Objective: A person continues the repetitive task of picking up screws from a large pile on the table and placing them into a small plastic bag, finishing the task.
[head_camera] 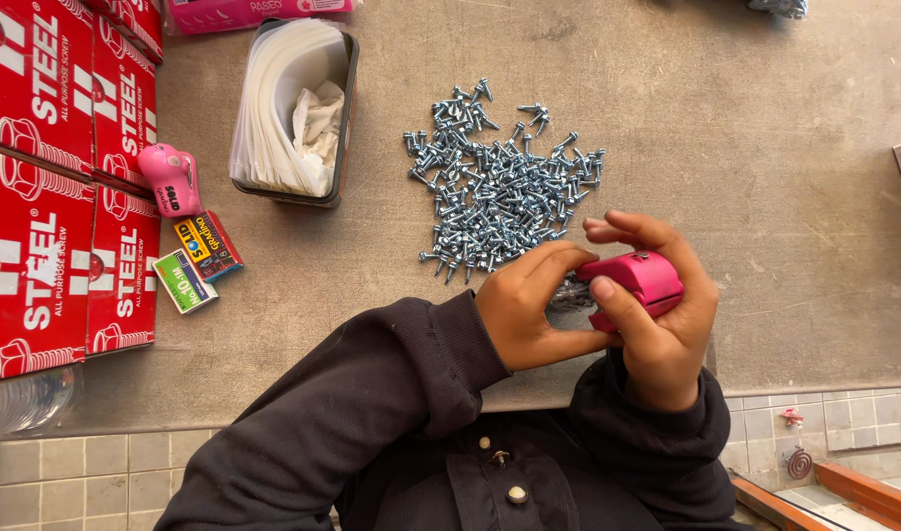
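**Pink stapler held over a small bag of screws**

Pink and small, the stapler (635, 280) sits in the right hand (657, 315), with the fingers wrapped tightly around it. The left hand (529, 310) is at 9 o'clock of it, fingers pinched on a little clear bag of screws (571, 293) pushed into the stapler's mouth. I cannot tell if the bag is stapled yet.

At 12 o'clock of the hands, a big pile of loose silver screws (495, 187) lies on the grey tabletop (765, 147), so much still looks unpacked. At 10 o'clock stands a dark tray of clear bags (293, 108). Far at 9 o'clock are a second pink stapler (171, 177), two small staple boxes (197, 260) and red screw boxes (62, 197).
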